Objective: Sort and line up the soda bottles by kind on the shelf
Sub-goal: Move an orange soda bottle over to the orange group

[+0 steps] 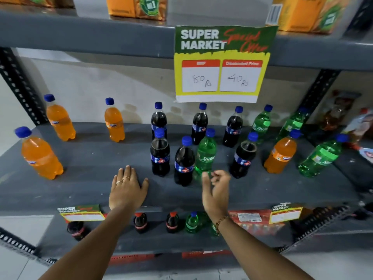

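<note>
Green Sprite bottle stands mid-shelf, wedged among dark cola bottles, w/ more green ones to its right, orange ones far left of it. Right hand just in front of it, fingers loose, holding nothing. Left hand flat on shelf, empty. Risk: reaching in could topple the touching cola neighbour.

Grey metal shelving, perforated black uprights, pale stained wall behind, hanging price sign, whitish floor
</note>
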The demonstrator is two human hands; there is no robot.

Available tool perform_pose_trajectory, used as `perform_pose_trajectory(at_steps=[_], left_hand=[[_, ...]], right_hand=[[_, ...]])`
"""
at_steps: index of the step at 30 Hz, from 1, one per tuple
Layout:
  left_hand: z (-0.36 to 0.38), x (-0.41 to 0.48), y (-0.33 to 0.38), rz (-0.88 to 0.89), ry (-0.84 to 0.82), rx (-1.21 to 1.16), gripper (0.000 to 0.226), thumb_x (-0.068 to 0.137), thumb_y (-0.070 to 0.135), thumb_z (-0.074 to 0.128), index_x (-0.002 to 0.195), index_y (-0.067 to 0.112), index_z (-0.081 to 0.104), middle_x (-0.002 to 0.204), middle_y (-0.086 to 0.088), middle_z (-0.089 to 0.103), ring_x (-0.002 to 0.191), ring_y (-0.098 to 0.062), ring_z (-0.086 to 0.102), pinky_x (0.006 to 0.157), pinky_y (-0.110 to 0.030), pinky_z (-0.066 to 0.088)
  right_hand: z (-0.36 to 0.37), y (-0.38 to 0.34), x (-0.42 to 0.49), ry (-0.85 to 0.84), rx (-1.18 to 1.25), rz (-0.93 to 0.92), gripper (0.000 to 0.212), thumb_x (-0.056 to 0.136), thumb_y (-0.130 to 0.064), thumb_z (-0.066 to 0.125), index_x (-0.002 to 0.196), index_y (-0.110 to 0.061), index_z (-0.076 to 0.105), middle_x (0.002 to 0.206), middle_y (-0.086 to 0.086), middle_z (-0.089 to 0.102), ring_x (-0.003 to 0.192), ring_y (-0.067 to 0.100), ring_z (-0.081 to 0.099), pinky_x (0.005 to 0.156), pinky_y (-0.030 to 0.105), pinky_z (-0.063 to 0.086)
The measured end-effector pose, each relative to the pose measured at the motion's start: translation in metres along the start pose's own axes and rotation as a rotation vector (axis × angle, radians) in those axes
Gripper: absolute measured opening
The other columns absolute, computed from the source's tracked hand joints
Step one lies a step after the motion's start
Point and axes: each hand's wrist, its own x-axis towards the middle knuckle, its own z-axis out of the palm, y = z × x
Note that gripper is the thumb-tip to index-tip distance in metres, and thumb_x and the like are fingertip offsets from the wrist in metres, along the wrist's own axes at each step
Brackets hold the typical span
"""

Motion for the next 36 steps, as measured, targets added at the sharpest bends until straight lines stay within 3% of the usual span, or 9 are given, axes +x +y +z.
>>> perform_pose_trajectory(at_steps=[2,4,7,12,20,22,29,34,36], left_hand=[[0.001,0.001,0.003,-0.025,-0.011,-0.005,0.068,0.095,0.047,0.026,0.147,0.005,0.015,0.158,-0.01,0.011,0.146,-0.025,0.003,0.12,-0.039,0.005],[0.0,0.002,0.004,-0.067,-0.012,-0.027,0.068,0.095,0.046,0.028,0.146,0.004,0.015,0.158,-0.011,0.011,0.145,-0.027,0.004,0.12,-0.04,0.004],[0.005,0.001,0.02,-0.078,0.0,-0.033,0.068,0.094,0.045,0.03,0.145,0.002,0.017,0.157,-0.014,0.013,0.145,-0.03,0.005,0.12,-0.042,0.005],[0.008,-0.001,0.025,-0.075,0.035,-0.016,0.069,0.092,0.048,0.032,0.144,0.002,0.023,0.156,-0.014,0.019,0.144,-0.03,0.01,0.119,-0.042,0.009],[0.004,-0.002,0.028,-0.079,0.117,-0.039,0.067,0.089,0.048,0.044,0.136,0.001,0.039,0.149,-0.015,0.035,0.14,-0.032,0.023,0.117,-0.044,0.019],[0.005,-0.003,0.029,-0.083,0.117,-0.047,0.067,0.089,0.047,0.045,0.136,0.0,0.038,0.148,-0.016,0.036,0.14,-0.032,0.023,0.117,-0.044,0.019],[0.004,-0.005,0.027,-0.038,0.087,-0.124,0.069,0.089,0.045,0.048,0.141,0.002,0.032,0.152,-0.015,0.03,0.142,-0.03,0.022,0.118,-0.042,0.019],[-0.012,-0.007,0.014,0.01,0.15,-0.168,0.064,0.09,0.036,0.052,0.14,0.002,0.032,0.151,-0.015,0.032,0.141,-0.029,0.024,0.119,-0.041,0.015],[-0.023,-0.008,-0.005,0.025,0.183,-0.099,0.06,0.091,0.037,0.049,0.139,0.003,0.035,0.149,-0.014,0.036,0.14,-0.028,0.027,0.119,-0.04,0.012]], right_hand=[[-0.02,0.016,0.016,0.239,-0.006,0.061,0.043,0.083,-0.063,0.039,0.09,-0.022,0.032,0.086,0.01,0.044,0.075,0.031,0.049,0.068,0.048,0.044],[-0.036,0.026,0.038,0.471,-0.029,0.148,0.038,0.083,-0.045,0.042,0.092,-0.009,0.037,0.095,0.02,0.045,0.09,0.039,0.048,0.08,0.049,0.037],[-0.071,0.043,0.071,0.672,-0.102,0.304,0.054,0.077,-0.026,0.06,0.114,0.007,0.04,0.117,0.032,0.043,0.111,0.049,0.039,0.093,0.052,0.032],[-0.107,0.068,0.111,0.5,-0.068,0.402,0.088,0.076,-0.01,0.072,0.14,0.002,0.013,0.146,0.027,0.024,0.135,0.042,0.022,0.111,0.049,0.021],[-0.123,0.081,0.117,0.437,-0.048,0.346,0.053,0.076,-0.003,0.07,0.121,-0.001,0.042,0.122,0.023,0.051,0.113,0.037,0.05,0.092,0.037,0.039],[-0.122,0.077,0.105,0.443,-0.034,0.313,0.051,0.077,-0.004,0.069,0.12,-0.003,0.042,0.122,0.021,0.051,0.112,0.035,0.051,0.09,0.034,0.038],[-0.099,0.048,0.038,0.405,0.084,0.234,0.064,0.085,-0.016,0.063,0.135,-0.005,0.024,0.131,0.019,0.045,0.12,0.033,0.047,0.104,0.052,0.038],[-0.056,-0.007,-0.025,0.144,0.247,0.064,0.05,0.084,-0.024,0.057,0.124,-0.01,0.03,0.109,0.001,0.054,0.098,-0.005,0.054,0.091,0.012,0.041],[-0.03,-0.025,-0.047,0.015,0.273,0.023,0.045,0.083,-0.03,0.057,0.118,-0.008,0.037,0.102,0.002,0.058,0.096,0.002,0.057,0.089,0.016,0.043]])
